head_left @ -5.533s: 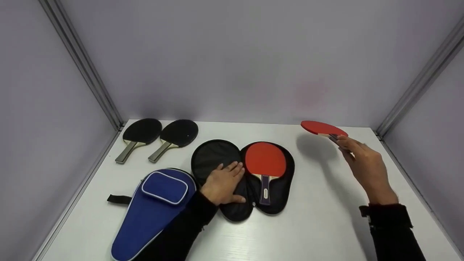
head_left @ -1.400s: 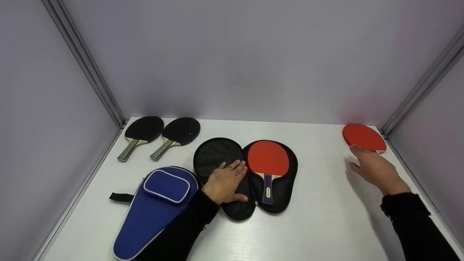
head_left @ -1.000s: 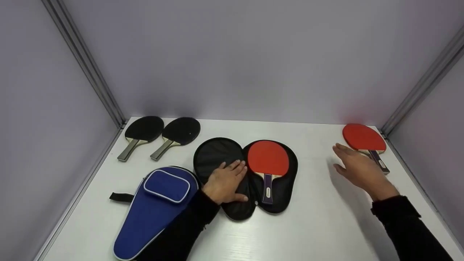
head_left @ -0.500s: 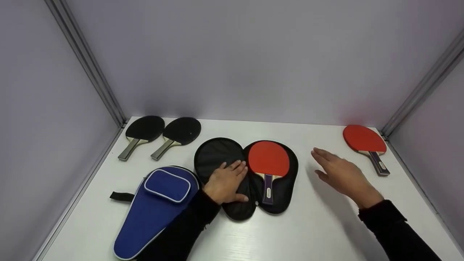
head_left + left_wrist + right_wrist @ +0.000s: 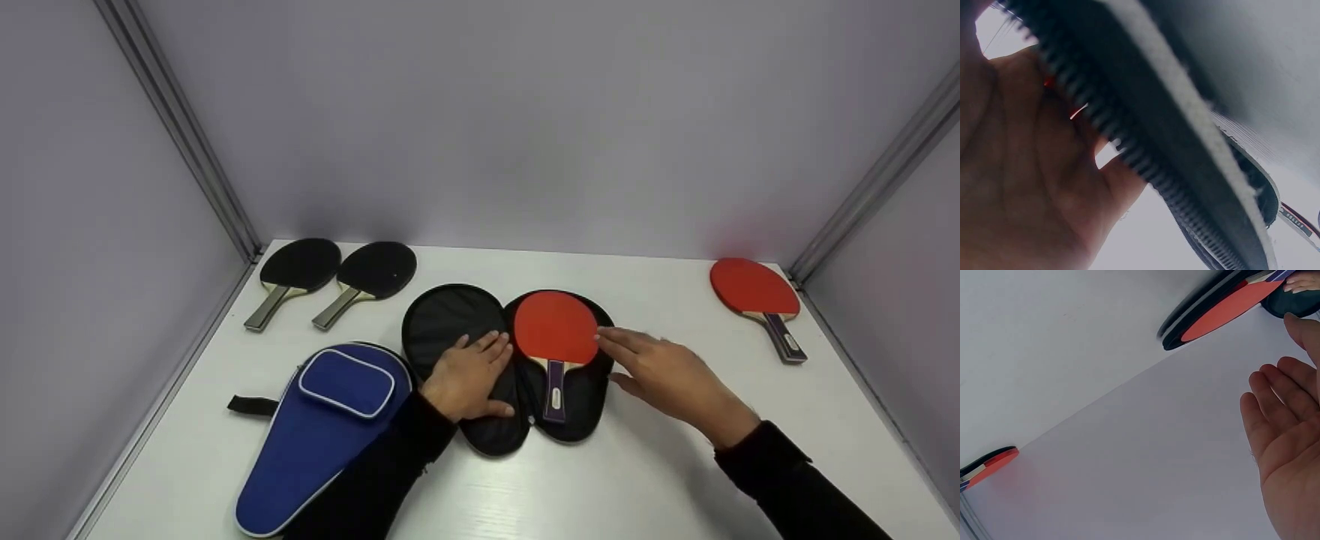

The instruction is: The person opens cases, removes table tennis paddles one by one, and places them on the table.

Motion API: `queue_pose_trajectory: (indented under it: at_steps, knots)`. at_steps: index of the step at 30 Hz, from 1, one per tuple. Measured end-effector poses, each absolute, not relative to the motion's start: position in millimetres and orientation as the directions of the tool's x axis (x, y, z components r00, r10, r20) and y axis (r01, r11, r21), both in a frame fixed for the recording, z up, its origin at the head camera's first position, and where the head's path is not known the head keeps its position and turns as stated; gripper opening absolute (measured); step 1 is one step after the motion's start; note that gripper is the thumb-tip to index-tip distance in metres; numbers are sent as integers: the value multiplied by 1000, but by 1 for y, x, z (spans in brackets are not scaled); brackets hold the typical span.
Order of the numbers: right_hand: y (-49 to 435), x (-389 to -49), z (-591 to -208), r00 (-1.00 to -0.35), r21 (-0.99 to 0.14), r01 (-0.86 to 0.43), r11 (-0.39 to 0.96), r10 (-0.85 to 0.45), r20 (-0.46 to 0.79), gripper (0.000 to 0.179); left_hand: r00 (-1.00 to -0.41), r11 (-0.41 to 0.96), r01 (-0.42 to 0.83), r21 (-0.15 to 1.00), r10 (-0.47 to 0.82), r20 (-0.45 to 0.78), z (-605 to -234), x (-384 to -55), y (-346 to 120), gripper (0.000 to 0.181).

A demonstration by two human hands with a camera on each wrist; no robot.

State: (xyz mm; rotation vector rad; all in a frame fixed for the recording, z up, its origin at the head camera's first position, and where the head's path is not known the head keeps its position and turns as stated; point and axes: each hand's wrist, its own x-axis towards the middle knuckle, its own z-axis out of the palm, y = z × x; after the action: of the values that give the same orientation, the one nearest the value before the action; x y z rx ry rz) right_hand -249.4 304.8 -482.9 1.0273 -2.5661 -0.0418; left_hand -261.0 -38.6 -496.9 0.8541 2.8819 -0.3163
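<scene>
An unzipped black paddle case (image 5: pixel 450 315) lies spread on the white table, with a red table tennis paddle (image 5: pixel 556 326) in its right half, handle toward me. My left hand (image 5: pixel 466 379) rests flat on the case's left half, fingers straight. My right hand (image 5: pixel 667 375) holds nothing; its fairly straight fingers hover at the right edge of the red paddle and case. In the right wrist view the palm of the right hand (image 5: pixel 1292 433) shows bare. The left wrist view has the zipper edge (image 5: pixel 1117 140) close up beside the left hand (image 5: pixel 1033 163).
Two black paddles (image 5: pixel 300 266) (image 5: pixel 377 270) lie at the back left. A blue paddle case (image 5: pixel 322 427) with white piping and a black strap (image 5: pixel 253 406) lies at front left. Another red paddle (image 5: pixel 754 286) lies at the far right corner. Grey walls (image 5: pixel 525 127) enclose the table.
My right hand carried a red paddle to the far right corner and let go of it. It has since moved left to the open case. The left hand has stayed put.
</scene>
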Motion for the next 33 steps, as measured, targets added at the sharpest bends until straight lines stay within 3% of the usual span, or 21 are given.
queue_pose_trajectory:
  at_steps: [18, 24, 33]
  knots:
    - [260, -232, -493, -551, 227, -776, 589, -807, 210, 66, -836, 834, 541, -110, 519, -178, -500, -263, -39, 106]
    - [249, -227, -498, -480, 288, -812, 508, -862, 166, 62, -840, 824, 540, -169, 518, -158, -496, -259, -39, 104]
    - [234, -224, -498, -439, 339, -835, 434, -896, 67, 50, -840, 823, 541, -173, 516, -169, -496, -259, -38, 104]
